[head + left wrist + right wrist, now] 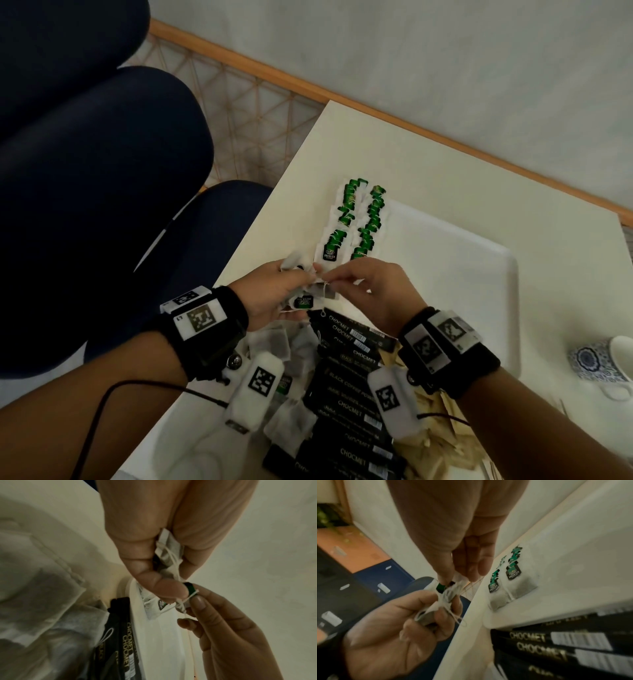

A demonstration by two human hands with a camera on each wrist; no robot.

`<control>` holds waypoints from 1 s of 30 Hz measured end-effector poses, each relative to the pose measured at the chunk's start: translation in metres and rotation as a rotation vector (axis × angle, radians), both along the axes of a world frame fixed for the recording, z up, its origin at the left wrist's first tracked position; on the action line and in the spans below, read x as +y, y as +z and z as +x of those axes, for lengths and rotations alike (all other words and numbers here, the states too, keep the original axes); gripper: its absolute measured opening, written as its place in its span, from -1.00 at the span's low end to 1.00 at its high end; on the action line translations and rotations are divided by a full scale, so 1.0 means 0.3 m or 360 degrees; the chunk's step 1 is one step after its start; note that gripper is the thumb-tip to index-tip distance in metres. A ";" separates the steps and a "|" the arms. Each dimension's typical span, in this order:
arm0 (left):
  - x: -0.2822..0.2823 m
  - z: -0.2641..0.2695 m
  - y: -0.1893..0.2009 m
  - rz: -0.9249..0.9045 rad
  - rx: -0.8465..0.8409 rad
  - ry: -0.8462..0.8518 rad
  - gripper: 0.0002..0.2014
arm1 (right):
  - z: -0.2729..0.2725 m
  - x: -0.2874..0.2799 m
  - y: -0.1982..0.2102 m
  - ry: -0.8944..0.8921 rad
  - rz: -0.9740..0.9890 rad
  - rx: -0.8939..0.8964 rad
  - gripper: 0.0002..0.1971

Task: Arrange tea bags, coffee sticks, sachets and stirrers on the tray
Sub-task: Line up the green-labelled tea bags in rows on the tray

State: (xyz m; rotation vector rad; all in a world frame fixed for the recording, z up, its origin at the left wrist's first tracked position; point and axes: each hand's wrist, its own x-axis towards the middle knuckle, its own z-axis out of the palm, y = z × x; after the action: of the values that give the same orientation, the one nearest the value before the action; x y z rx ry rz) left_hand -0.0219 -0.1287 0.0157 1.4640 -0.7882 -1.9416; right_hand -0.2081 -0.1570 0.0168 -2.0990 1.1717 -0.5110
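Black coffee sticks (346, 394) and loose tea bags (274, 346) lie nearest me on the tabletop (376, 147). Above them my left hand (270, 294) curls its grip around a small bunch of tea bags (308, 298). My right hand (373, 291) pinches a green tag (189, 588) from that bunch. Two rows of green-tagged tea bags (356, 222) sit along the white tray (479, 260)'s left edge.

Pale wall (411, 51), wooden skirting (274, 73), navy chairs (102, 154), cream table (342, 147).
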 end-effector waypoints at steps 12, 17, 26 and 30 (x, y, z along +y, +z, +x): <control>0.015 0.031 -0.034 -0.0107 0.0078 -0.0009 -0.82 | 0.027 -0.011 0.022 -0.0334 0.0480 -0.0363 -0.85; 0.004 0.063 -0.038 -0.0066 -0.0043 0.0132 -0.74 | 0.022 -0.037 0.012 -0.0307 0.0369 -0.0061 -0.92; -0.005 0.151 -0.027 0.0090 0.0014 0.0416 -0.72 | 0.036 -0.101 -0.096 -0.0357 0.0555 0.0231 -0.90; -0.007 0.148 -0.025 0.0126 0.0051 0.0352 -0.65 | 0.043 -0.152 -0.119 -0.0426 0.0502 0.0207 -0.87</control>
State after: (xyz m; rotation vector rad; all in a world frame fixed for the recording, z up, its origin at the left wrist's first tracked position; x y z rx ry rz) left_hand 0.0225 -0.1307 0.0084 1.4942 -0.5165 -1.8415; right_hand -0.1951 -0.2026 -0.0189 -1.7376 1.5133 -0.2875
